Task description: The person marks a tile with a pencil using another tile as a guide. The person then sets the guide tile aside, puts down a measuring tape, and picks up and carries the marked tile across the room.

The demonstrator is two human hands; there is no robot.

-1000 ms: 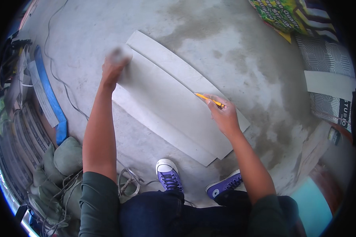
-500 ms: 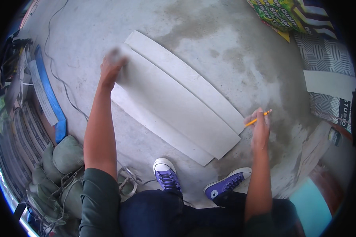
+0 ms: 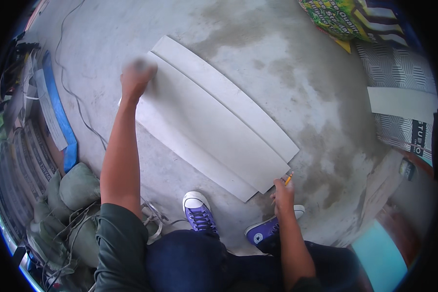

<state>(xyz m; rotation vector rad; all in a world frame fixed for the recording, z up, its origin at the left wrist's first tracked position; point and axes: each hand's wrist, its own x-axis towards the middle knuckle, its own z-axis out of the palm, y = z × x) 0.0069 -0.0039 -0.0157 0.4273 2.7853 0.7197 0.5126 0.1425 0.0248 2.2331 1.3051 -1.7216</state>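
On the concrete floor lie overlapping pale, flat sheets: a narrower top sheet [image 3: 214, 121] rests over a wider bottom sheet [image 3: 228, 80], which shows along both long sides. My left hand [image 3: 137, 80] grips the top sheet at its far left end; the fingertips are blurred. At the near right end, my right hand [image 3: 283, 194] is closed round a yellow pencil [image 3: 289, 179], held beside the sheets' corner. Part of the pencil is hidden by the fingers.
My purple shoes [image 3: 199, 214] stand just below the sheets. Green stuffed bags [image 3: 80, 187] and a thin cable [image 3: 78, 100] are on the left. A patterned box [image 3: 399, 68] and a colourful sack [image 3: 333, 17] stand at right, with a turquoise panel [image 3: 379, 253] nearer me.
My right hand has moved left and nearer to me with the pencil, to the near right end of the sheets. My left hand stays at the far left end.
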